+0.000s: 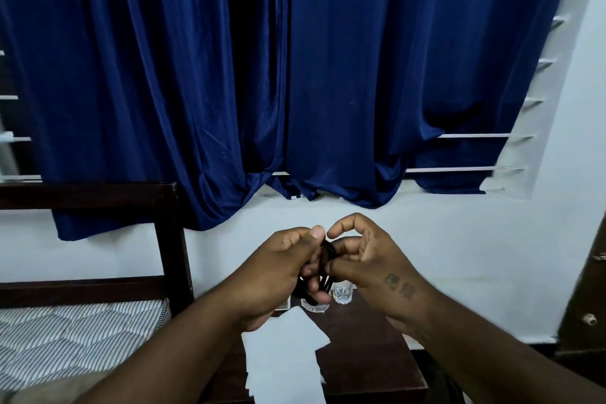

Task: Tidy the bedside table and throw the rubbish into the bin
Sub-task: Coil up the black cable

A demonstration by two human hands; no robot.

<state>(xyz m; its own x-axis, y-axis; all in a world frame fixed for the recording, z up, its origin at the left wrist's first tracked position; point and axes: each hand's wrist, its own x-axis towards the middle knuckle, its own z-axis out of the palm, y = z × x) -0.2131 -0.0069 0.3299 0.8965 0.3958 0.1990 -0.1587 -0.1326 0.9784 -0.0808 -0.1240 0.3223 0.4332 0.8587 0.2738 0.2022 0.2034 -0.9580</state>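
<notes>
Both hands are raised above the dark wooden bedside table (pixel 370 354). My left hand (pixel 278 272) is shut around a bundle of black cable (pixel 328 254), thumb pressed on top. My right hand (pixel 367 252) touches the same cable, its lower fingers hooked into the loops while thumb and forefinger curl apart above. White sheets of paper (pixel 282 357) lie on the table under my left forearm. A clear glass (pixel 342 293) and a small clear bottle (pixel 314 307) stand at the table's back edge, partly hidden by my hands.
A dark wooden bed frame (pixel 170 239) with a striped mattress (pixel 65 338) sits to the left of the table. Blue curtains (pixel 295 75) hang over a barred window behind. A white wall is behind the table, and a dark door edge (pixel 587 305) is at the right.
</notes>
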